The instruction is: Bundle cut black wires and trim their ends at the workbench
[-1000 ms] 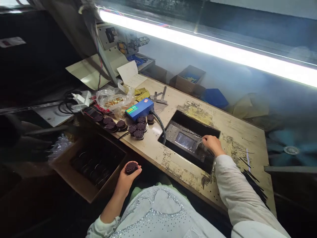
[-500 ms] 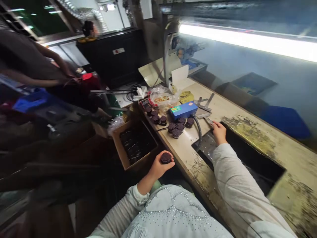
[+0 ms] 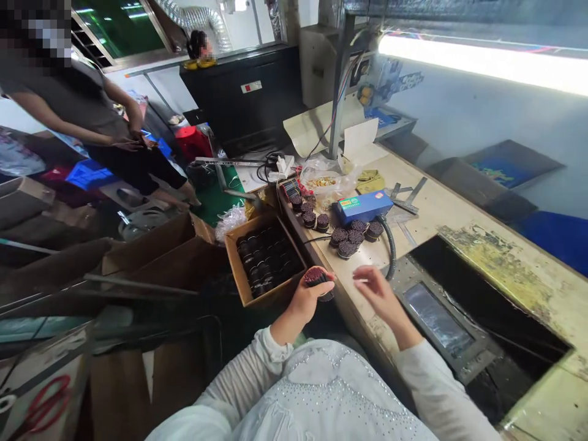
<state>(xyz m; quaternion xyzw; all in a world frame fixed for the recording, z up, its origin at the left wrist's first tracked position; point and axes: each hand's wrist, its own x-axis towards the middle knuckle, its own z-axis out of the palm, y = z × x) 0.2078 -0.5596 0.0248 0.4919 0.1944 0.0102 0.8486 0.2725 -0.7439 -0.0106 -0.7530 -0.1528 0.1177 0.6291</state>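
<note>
In the head view my left hand [image 3: 303,306] is closed around a dark round bundle [image 3: 316,277] with a dense, reddish-dark top. It is held just off the workbench's front edge, close to an open cardboard box [image 3: 247,295] lined with similar dark bundles in rows. My right hand [image 3: 379,300] is over the bench edge, slightly to the right of the bundle, fingers loosely bent and apart, with nothing visible in them. Several like bundles [image 3: 348,248] stand on the bench beyond, around a blue carton [image 3: 365,207].
A recess in the bench [image 3: 519,361] holds a panel with a screen [image 3: 438,318], right of my hand. A corrugated hose [image 3: 392,248] curves beside the carton. Metal squares [image 3: 408,196] lie further back. Another person [image 3: 92,116] stands at left, beyond cardboard boxes [image 3: 151,245].
My right hand has come back from the recess's far corner towards my left hand, and its fingers have parted. The view has shifted left. The left hand keeps its bundle, now tilted.
</note>
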